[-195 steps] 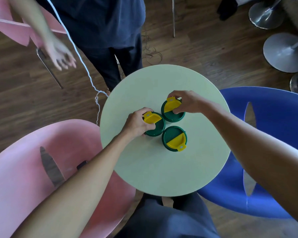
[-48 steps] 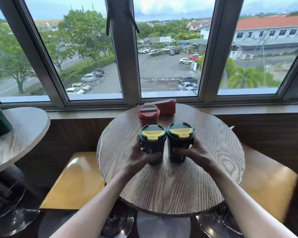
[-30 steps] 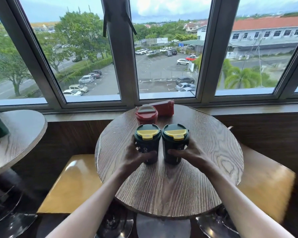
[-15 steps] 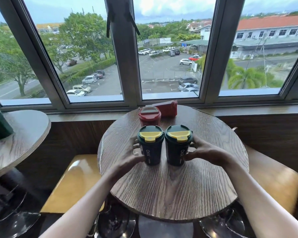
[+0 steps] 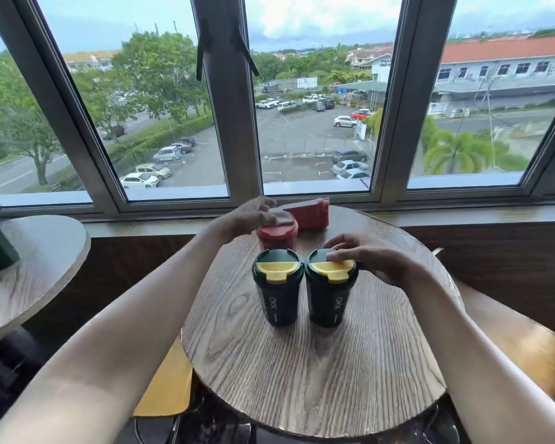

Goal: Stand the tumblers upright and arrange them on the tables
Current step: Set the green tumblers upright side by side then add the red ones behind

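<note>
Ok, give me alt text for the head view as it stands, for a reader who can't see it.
Two dark green tumblers with yellow lids stand upright side by side on a round wooden table by a window; the right hand rests on the right one's lid. The left hand touches an upright red tumbler behind them, beside a red tumbler lying down.

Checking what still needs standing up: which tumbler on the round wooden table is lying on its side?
The red tumbler nearest the window lies on its side; the other red tumbler and both dark green yellow-lidded ones stand upright.
</note>
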`<state>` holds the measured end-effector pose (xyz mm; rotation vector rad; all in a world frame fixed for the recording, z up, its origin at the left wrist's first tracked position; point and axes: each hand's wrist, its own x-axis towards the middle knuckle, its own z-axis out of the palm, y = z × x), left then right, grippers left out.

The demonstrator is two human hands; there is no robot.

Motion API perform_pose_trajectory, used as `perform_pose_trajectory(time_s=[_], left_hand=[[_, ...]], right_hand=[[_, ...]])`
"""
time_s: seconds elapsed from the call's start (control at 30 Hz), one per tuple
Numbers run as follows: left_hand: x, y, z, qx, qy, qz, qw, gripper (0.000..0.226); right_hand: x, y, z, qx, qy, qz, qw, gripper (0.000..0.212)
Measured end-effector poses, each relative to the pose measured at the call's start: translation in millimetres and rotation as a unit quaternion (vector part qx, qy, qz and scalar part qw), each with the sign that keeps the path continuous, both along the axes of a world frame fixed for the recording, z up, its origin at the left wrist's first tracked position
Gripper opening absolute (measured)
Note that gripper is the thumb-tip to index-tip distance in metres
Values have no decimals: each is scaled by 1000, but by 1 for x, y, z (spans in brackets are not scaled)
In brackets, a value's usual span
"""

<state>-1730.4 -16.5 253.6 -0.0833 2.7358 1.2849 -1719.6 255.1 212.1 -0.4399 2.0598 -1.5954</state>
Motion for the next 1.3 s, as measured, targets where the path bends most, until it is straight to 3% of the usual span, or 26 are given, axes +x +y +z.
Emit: perform_pose_trajectory(time_s=[0.07, 0.23, 0.47, 1.07, 1.3], left_hand=[[-11, -1, 7, -8, -69, -26, 997, 54], [-27, -9, 11, 9, -135, -43, 990, 60], [-32, -13, 16, -35, -81, -104, 991, 55], [-21, -13, 16, -42, -71, -162, 983, 49], [-26, -16, 3, 4, -76, -149, 986, 41]], right_hand=[[-5, -3, -1, -21, -37, 6, 999, 27], [-14, -5, -5, -60, -119, 36, 990, 22], [-17, -6, -5, -86, -165, 63, 981, 26], [-14, -4, -9, -109, -161, 64, 979, 28], [-23, 1, -14, -58, -97, 18, 993, 51]])
